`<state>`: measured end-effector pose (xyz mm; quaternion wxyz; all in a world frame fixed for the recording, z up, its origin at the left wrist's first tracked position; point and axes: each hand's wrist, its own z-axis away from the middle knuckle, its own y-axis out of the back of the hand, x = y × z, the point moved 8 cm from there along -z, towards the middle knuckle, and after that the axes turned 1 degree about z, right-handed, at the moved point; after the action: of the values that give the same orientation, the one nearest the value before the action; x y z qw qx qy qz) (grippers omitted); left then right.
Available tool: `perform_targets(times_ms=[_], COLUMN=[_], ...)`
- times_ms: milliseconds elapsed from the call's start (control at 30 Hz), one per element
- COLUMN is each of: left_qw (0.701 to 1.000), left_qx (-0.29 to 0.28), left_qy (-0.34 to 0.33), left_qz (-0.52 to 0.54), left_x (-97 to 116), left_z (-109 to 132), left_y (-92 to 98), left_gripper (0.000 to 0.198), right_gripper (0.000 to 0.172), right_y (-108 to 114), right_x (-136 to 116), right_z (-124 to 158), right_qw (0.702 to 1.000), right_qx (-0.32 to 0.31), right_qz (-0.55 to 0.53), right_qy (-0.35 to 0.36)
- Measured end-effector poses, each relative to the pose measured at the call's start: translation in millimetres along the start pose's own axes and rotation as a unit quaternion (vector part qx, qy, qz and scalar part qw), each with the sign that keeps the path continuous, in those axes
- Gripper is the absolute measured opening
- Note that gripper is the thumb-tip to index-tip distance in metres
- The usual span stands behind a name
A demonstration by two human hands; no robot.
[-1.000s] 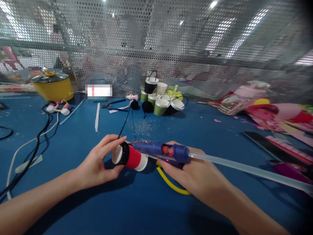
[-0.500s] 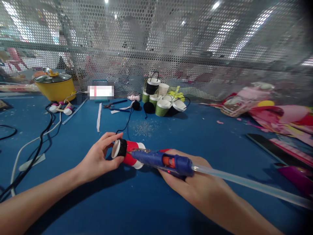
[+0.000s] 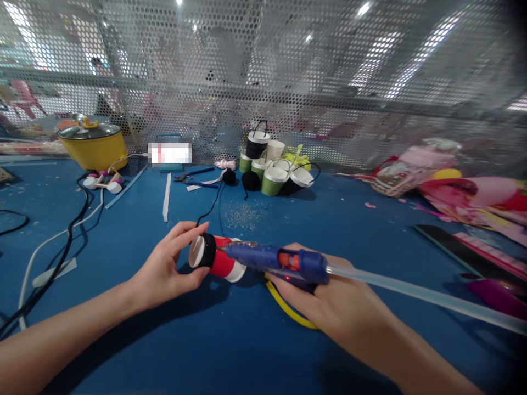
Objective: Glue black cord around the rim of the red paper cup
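Note:
Between the thumb and fingers of my left hand [image 3: 167, 266] is a small paper cup [image 3: 222, 265], lying on its side. It is red with white ends and has a black band of wound yarn near the end that faces me. A strand of black yarn [image 3: 209, 207] runs from there back to a black ball [image 3: 229, 176]. My right hand [image 3: 335, 299] grips a blue hot glue gun [image 3: 263, 258] with a lit red light. A clear glue stick [image 3: 391, 288] sticks out of its rear. The nozzle points left, at or very near the red surface beside the black band.
Several green and black cups [image 3: 275, 181] stand at the back, near a second black yarn ball [image 3: 251, 181] and pliers [image 3: 193, 175]. A yellow pot [image 3: 94, 149] and cables [image 3: 68, 236] are at left. A phone [image 3: 457, 258] and pink felt sheets [image 3: 486, 197] lie at right.
The glue gun and my right hand have shifted slightly right. A yellow curved strip beneath my right hand now shows more. My left hand and the cup have barely moved.

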<state>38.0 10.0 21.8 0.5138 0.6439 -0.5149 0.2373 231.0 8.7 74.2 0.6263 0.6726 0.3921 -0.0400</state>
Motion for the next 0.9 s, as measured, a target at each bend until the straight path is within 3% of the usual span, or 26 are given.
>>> perform_targets(times_ms=[133, 300, 533, 733, 900], left_qw=[0.998, 0.995, 0.998, 0.999, 0.996], left_qx=[-0.005, -0.015, -0.017, 0.0, 0.008], left_qy=[-0.063, -0.084, -0.052, -0.012, 0.032], left_qz=[-0.023, -0.048, -0.028, 0.046, 0.08], left_x=[11.3, 17.5, 9.9, 1.2, -4.7], left_z=[1.4, 3.5, 4.3, 1.7, -1.4], left_y=[-1.5, -3.9, -4.6, -2.9, -2.3], left_gripper=[0.06, 0.062, 0.064, 0.061, 0.061], right_gripper=[0.01, 0.013, 0.015, 0.009, 0.013], right_y=[0.7, 1.6, 4.0, 1.4, -2.0], right_x=[4.1, -4.7, -12.0, -0.3, 0.3], right_z=[-4.5, -10.9, -13.3, -7.7, -2.1], right_qw=[0.999, 0.999, 0.998, 0.999, 1.0], right_qx=[-0.014, -0.007, 0.01, -0.01, -0.011], right_qz=[0.003, 0.033, 0.061, 0.012, 0.011], right_qy=[-0.033, -0.001, 0.032, -0.031, -0.015])
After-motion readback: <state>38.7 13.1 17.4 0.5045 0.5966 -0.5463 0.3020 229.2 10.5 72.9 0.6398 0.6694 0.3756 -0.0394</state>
